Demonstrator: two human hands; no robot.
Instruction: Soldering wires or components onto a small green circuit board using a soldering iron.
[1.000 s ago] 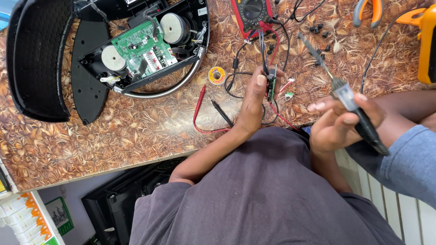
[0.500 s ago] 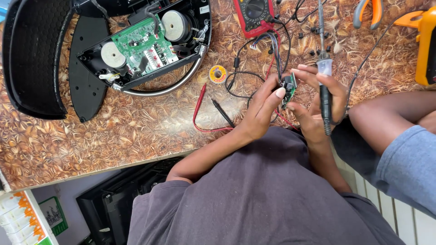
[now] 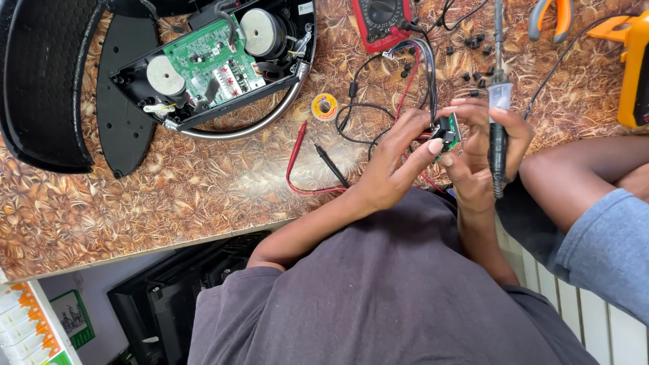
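Small green circuit board (image 3: 447,130), pinched between fingers (image 3: 433,145)

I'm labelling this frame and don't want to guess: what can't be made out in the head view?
- Small green circuit board: mostly covered by the left hand and right hand; its parts are too small to read.
- Soldering iron: tip cut off by the top edge.
- Red multimeter: upper part cut off by the top edge.
- Yellow tool: cut off by the right edge.
- Another person's arm: hand hidden behind the right hand.
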